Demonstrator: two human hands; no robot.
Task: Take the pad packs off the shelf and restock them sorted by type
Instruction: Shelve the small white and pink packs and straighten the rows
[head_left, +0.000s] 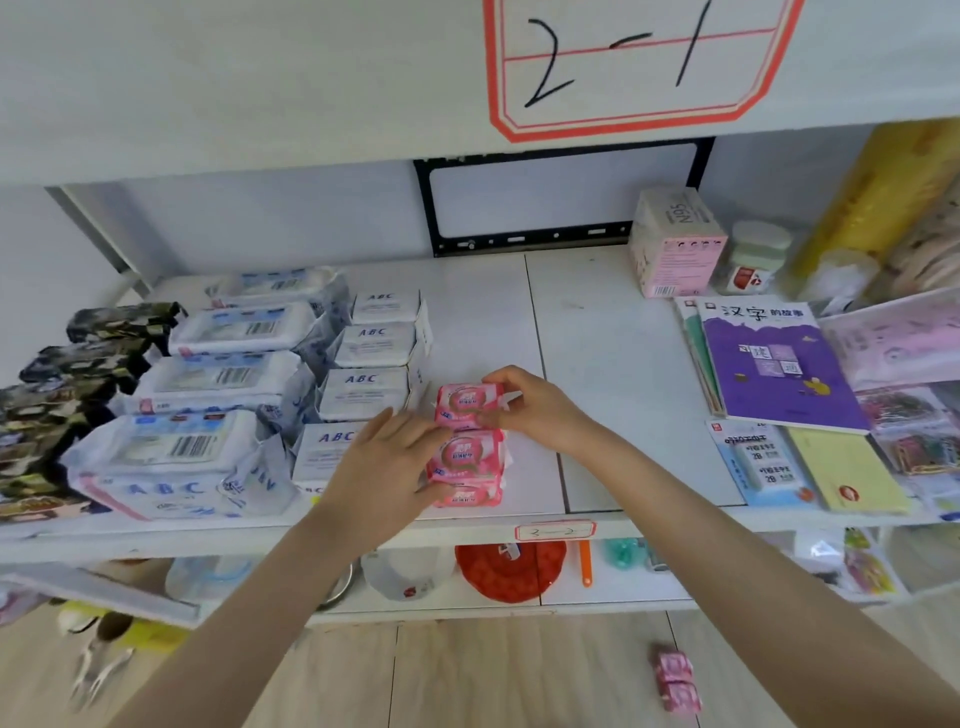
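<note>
Both hands at the pink pad packs, front middle of the shelf (597, 364).
Right hand (535, 410) pinches the rear pink pack (462, 405); left hand (384, 467), fingers straight, presses the two front pink packs (467, 467) from the left. Three pink in one row; floor pink packs (675, 680) look like two. Just left: four small ABC packs (363, 389), four large ABC packs (218, 379). Purple book (779, 364) well right.

Single head-worn wide-angle view, close, facing forward and down onto white shelf board (597, 332); wooden floor (493, 675) along near edge.
</note>
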